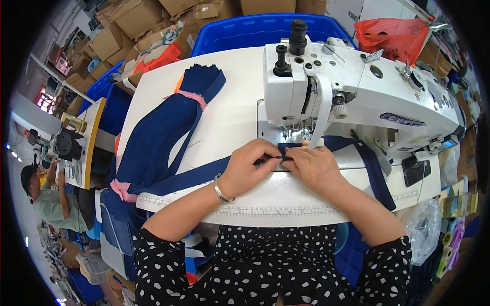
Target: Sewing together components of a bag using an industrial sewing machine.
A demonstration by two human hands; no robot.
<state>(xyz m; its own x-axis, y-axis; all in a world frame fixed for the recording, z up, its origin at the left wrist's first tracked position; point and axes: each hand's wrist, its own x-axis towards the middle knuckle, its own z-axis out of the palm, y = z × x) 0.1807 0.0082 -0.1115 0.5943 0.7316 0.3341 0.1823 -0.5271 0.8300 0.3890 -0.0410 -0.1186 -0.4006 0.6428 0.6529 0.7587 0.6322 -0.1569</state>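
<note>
Left grip (251, 166) and right grip (317, 167): pinched on navy fabric strip (201, 174), centre frame. Brown cardboard box (185, 40), upper left: grey and red material. Blue plastic bin (229, 33), top centre: contents hidden.

Bright, even light; curved, dark-rimmed fisheye edges.

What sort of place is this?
Probably a garment or textile workshop: a sewing machine over navy fabric, a tied navy bundle beside it, and cardboard boxes piled behind.
</note>
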